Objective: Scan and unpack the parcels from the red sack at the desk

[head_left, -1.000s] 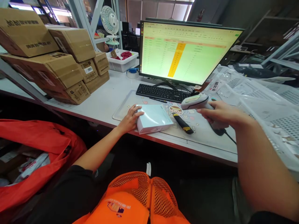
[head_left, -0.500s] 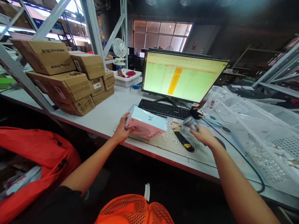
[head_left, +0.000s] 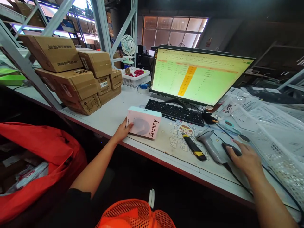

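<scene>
My left hand [head_left: 123, 130] grips the left end of a pink box [head_left: 142, 124] with a pale blue top and "beauty" printed on its front. The box is tilted so that its printed face shows, near the front of the desk. Over on the right, my right hand [head_left: 247, 158] rests on a black computer mouse [head_left: 231, 149], thumb along its side. A grey barcode scanner [head_left: 210, 145] lies just left of the mouse, its cable trailing forward. Beside the scanner is a black and yellow utility knife [head_left: 194, 147].
A monitor [head_left: 194, 77] with a spreadsheet stands behind a black keyboard [head_left: 174, 111]. Cardboard boxes [head_left: 76, 84] are stacked at left by a metal rack post. White plastic baskets [head_left: 280, 152] crowd the right side. A red bag [head_left: 71, 152] hangs below the desk at left.
My right hand has let go of the barcode scanner, now lying on the desk, and moved right onto the mouse. The box in my left hand has turned its printed face up.
</scene>
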Motion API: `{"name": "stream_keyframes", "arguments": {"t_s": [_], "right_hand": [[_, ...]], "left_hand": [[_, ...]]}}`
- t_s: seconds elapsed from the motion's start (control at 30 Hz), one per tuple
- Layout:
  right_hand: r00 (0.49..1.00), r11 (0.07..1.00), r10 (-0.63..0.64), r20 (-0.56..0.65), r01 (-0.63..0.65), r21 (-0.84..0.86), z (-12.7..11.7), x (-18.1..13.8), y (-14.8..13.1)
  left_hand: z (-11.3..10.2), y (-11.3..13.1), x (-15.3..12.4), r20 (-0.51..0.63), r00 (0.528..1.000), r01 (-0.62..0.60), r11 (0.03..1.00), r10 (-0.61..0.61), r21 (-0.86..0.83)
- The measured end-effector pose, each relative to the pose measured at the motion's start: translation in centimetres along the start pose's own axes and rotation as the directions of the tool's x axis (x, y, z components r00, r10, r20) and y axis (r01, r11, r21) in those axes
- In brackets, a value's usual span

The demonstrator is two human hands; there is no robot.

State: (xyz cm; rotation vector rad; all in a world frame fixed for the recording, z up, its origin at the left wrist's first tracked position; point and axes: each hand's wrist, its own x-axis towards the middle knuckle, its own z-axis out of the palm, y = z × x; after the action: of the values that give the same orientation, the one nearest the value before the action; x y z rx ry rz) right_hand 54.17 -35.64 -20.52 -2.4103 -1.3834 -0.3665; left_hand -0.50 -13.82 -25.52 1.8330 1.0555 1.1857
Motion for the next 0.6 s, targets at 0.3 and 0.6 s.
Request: {"name": "stream_keyframes", "arguments": {"t_s": [0.3, 0.6], "right_hand": [[0.999, 0.995, 0.034, -0.021, -0.032, 0.095, 3.8, -1.2, 3.2], [0.999, 0.999, -0.033, 0.035, 0.032, 0.006, 4.5, 0.3, 5.3]], "left_hand": [[-0.6, -0.1, 0.0, 0.072, 0.997, 0.021, 0.987, -0.009, -0.162], [-0.5, -0.4, -0.1, 0.112, 0.993, 0.078, 0.947, -0.044, -0.312]]}}
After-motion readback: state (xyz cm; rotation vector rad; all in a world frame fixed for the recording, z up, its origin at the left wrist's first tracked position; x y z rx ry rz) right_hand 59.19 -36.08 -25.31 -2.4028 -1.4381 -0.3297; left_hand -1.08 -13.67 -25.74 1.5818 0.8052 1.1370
